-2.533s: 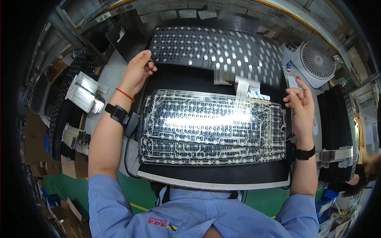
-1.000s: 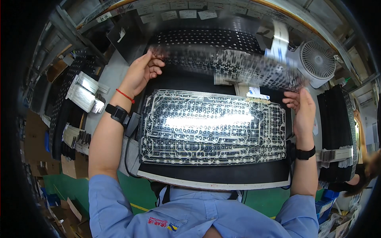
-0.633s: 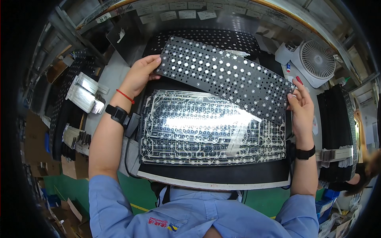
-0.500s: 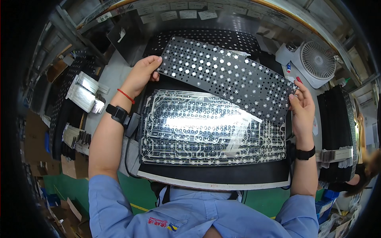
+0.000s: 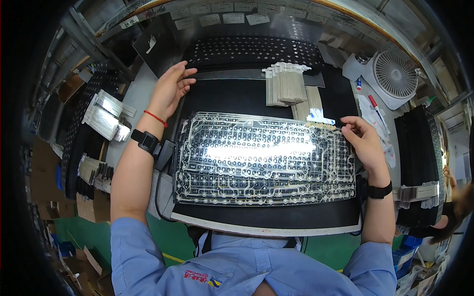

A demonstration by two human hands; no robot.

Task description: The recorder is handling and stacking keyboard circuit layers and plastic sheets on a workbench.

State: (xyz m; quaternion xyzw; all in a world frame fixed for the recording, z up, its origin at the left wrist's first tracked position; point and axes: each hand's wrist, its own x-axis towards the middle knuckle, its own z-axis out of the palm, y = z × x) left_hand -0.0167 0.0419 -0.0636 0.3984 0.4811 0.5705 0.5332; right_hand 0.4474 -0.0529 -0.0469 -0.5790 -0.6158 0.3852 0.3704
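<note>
Beneath a shelf in a cluttered workroom, a worktop (image 5: 266, 230) with a black mat (image 5: 266, 215) carries a stack of clear circuit sheets (image 5: 256, 172), seen in the head view at centre, nearest the worker. Behind it sit pale ribbon tails (image 5: 286, 89) and a blue-and-white strip (image 5: 321, 117), with black dotted sheets (image 5: 247, 52) at the rear. The left hand (image 5: 173, 88), its fingers loosely parted and gripping nothing, hovers by the left end of the dotted sheets. The right hand (image 5: 366, 142) brings thumb and forefinger close together at the stack's far right corner; whether they have hold of an edge cannot be told. The likeliest trouble is a double lift, since the thin clear layers overlap slightly askew and may cling. A bright band of glare (image 5: 261, 149) could hide the edge between them. Dragging a sheet backward might snag or crease the ribbon tails, and a one-handed lift at the corner could bend the film.
</note>
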